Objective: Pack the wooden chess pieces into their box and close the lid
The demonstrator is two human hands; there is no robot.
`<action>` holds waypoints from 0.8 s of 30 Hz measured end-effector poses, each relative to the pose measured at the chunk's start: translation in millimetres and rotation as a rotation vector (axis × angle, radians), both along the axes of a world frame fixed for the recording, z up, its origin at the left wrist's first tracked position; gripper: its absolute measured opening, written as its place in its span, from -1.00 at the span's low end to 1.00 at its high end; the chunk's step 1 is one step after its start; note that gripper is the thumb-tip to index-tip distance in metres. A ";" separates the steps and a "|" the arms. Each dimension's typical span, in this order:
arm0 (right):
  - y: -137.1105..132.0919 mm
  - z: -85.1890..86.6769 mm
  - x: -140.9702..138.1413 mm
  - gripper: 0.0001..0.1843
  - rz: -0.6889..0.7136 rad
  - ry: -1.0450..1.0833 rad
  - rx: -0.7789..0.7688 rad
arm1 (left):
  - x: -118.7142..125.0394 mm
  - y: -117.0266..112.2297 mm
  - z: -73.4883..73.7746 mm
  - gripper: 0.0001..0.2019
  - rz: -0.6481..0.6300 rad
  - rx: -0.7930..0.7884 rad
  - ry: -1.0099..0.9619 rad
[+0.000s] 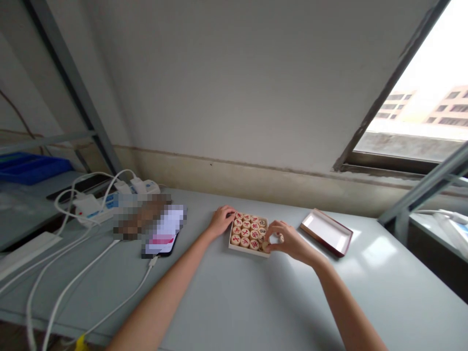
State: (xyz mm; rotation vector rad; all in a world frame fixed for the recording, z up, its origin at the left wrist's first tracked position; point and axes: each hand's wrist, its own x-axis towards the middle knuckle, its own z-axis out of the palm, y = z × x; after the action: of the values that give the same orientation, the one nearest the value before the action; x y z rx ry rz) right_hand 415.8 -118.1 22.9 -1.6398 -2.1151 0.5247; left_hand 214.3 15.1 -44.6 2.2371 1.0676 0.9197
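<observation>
A shallow cream box (248,252) sits on the grey table (226,302), packed with round wooden xiangqi pieces (244,233) carved with red characters. My left hand (221,221) rests at the box's far left corner, its fingers against the rim. Over the box's right side, my right hand (288,242) pinches a wooden piece near the front corner, partly hiding the pieces beneath. To the right of the box lies a red-edged white box lid (326,232), apart from my right hand.
Left of the box lie a pixelated phone (163,231) and a blurred object (141,217). Beyond them are a power strip (97,207) with chargers and white cables (73,292). A blue tray (31,168) stands far left. A window (413,97) is at upper right.
</observation>
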 end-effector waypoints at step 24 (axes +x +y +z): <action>-4.1 -19.8 56.3 -0.74 -0.219 0.105 -0.208 | 1.6 0.7 1.3 -0.80 0.010 -0.002 0.017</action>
State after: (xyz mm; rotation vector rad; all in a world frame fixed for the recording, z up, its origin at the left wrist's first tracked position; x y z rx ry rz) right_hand 472.1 -122.2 3.1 -1.8845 -1.8291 0.7614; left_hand 215.9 15.7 -43.3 2.2437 1.0872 0.9055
